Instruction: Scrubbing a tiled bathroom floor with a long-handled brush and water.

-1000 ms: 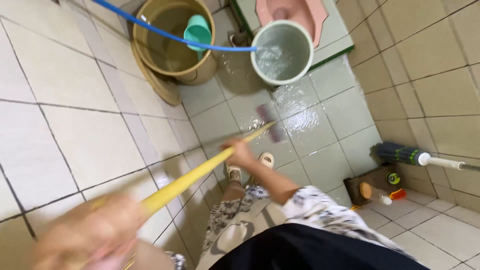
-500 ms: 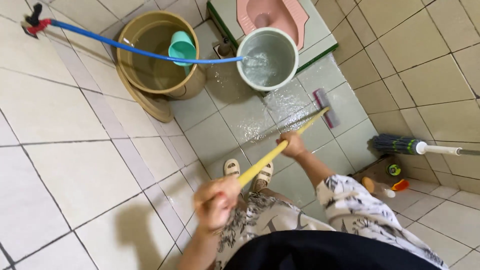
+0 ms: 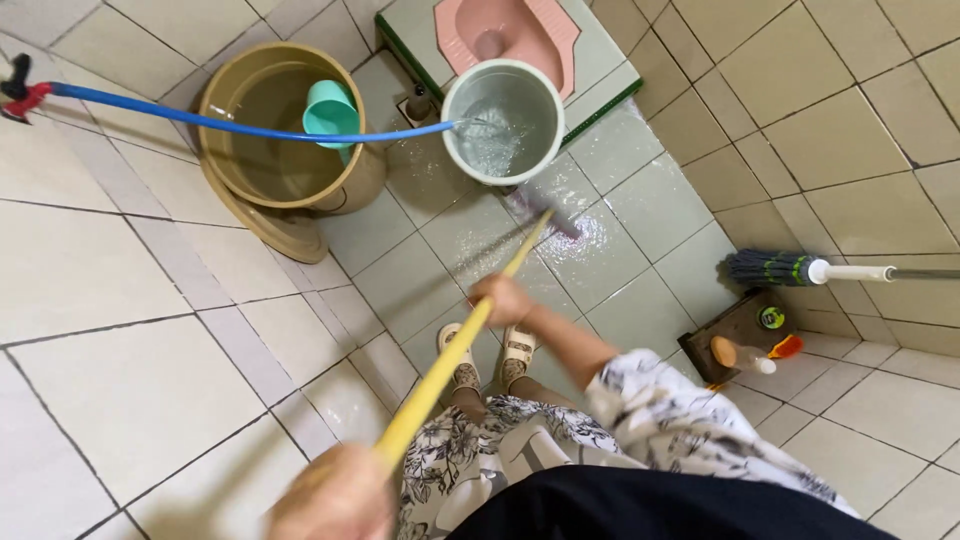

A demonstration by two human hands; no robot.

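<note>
I hold a long yellow pole (image 3: 452, 355) with both hands. My left hand (image 3: 330, 495) grips its near end at the bottom of the view, blurred. My right hand (image 3: 503, 298) is closed around the pole farther down, above my sandalled feet (image 3: 487, 352). The pole's pinkish brush head (image 3: 548, 217) rests on the wet tiled floor (image 3: 600, 250), just in front of a pale green bucket (image 3: 503, 120) filling with water from a blue hose (image 3: 240, 125).
A tan tub (image 3: 275, 125) holding a teal scoop (image 3: 331, 108) stands left of the bucket. A pink squat toilet (image 3: 505, 30) lies behind. At right, a dark broom head (image 3: 765, 268) with white handle, and a brown tray (image 3: 740, 330) with bottles.
The brush head has swung left across the floor, from the right of the bucket to just in front of it. My left hand has dropped lower and closer to the camera.
</note>
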